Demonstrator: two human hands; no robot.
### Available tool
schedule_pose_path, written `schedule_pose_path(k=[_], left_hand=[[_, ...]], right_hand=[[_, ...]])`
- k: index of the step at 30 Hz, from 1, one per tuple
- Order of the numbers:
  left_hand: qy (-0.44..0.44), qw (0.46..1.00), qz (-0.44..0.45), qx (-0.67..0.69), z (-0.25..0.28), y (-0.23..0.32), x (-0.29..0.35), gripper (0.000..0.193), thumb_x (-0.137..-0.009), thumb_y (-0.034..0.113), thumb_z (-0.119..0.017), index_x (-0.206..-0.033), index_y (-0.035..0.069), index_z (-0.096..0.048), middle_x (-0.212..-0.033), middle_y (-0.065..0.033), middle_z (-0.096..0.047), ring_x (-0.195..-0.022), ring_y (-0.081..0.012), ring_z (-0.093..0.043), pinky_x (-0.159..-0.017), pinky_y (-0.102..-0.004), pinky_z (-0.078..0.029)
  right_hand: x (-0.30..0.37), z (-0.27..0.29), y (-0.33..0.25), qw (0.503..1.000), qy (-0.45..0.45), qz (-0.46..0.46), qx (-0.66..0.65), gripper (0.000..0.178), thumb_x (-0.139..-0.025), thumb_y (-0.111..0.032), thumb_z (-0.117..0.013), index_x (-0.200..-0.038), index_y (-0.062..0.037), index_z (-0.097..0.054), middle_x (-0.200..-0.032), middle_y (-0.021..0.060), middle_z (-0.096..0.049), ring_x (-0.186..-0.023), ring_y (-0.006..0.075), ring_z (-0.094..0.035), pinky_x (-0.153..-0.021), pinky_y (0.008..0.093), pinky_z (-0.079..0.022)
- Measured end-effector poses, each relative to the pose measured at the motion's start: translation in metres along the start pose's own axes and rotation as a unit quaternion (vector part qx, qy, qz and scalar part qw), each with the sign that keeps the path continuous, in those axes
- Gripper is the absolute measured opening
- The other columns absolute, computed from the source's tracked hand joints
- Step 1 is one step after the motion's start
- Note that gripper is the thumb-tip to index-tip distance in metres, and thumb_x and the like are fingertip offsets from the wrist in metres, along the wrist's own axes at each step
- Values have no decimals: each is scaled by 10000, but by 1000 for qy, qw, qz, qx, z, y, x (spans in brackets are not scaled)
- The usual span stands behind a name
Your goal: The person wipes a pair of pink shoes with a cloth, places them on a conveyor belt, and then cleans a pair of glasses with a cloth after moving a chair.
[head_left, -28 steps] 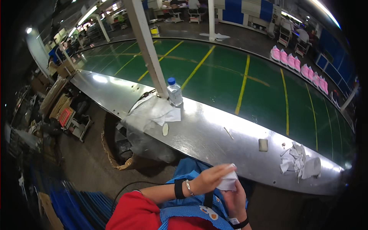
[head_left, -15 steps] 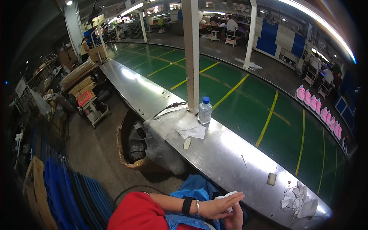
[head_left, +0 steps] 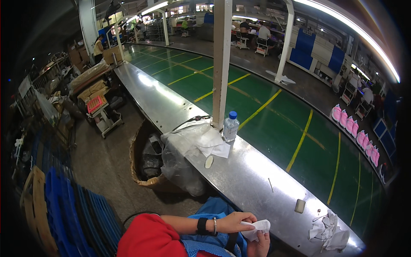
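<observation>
Low in the view, my left hand (head_left: 238, 222) pinches the left edge of a soft white piece of paper or cloth (head_left: 259, 227); I cannot tell which. A dark band and a bracelet circle that wrist. My right hand (head_left: 258, 247) grips the same white piece from below, its fingertips on the lower right part. Both hands hold it just off the near edge of the metal table (head_left: 252, 188), over my blue apron (head_left: 214, 210). Beyond the hands lie a small greyish block (head_left: 300, 206) and a crumpled heap of white scraps (head_left: 332, 233).
A clear bottle (head_left: 231, 128) with a blue cap stands by a white post (head_left: 222, 64). Plastic and white sheets (head_left: 201, 137) hang over a large carton (head_left: 147, 182). Past the table runs a green conveyor (head_left: 274, 128) with pink shoes (head_left: 355, 128) along its far side.
My left hand has gone from lying flat over the white piece to pinching its edge. More of the piece now shows, spread between both hands. The view has shifted slightly.
</observation>
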State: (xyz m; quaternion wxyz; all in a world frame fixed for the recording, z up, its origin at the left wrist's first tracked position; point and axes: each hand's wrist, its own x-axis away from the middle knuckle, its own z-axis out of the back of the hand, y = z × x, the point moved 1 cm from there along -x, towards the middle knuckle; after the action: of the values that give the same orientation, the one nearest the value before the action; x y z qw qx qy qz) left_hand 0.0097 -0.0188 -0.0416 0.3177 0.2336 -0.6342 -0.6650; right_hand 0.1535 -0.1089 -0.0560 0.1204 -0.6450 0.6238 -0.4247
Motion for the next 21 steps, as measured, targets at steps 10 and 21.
schedule_pose_path(k=[10, 21], left_hand=[[23, 998, -55, 26, 6, -1, 1, 202, -794, 155, -548, -954, 31, -537, -879, -34, -567, -825, -105, -517, -745, -234, -411], [23, 993, -33, 111, -1, -3, 3, 207, -816, 153, -524, -980, 27, -520, -901, -31, -550, -848, -88, -504, -747, -220, -408]], right_hand=[[2, -10, -1, 993, -65, 43, 86, 284, -802, -75, -519, -1065, 21, -477, -1011, 107, -542, -904, 182, -531, -773, 291, -443], [0, -6, -1, 987, -28, 56, 148, 282, -816, -129, -560, -1038, 32, -494, -953, 92, -560, -832, 154, -550, -696, 257, -468]])
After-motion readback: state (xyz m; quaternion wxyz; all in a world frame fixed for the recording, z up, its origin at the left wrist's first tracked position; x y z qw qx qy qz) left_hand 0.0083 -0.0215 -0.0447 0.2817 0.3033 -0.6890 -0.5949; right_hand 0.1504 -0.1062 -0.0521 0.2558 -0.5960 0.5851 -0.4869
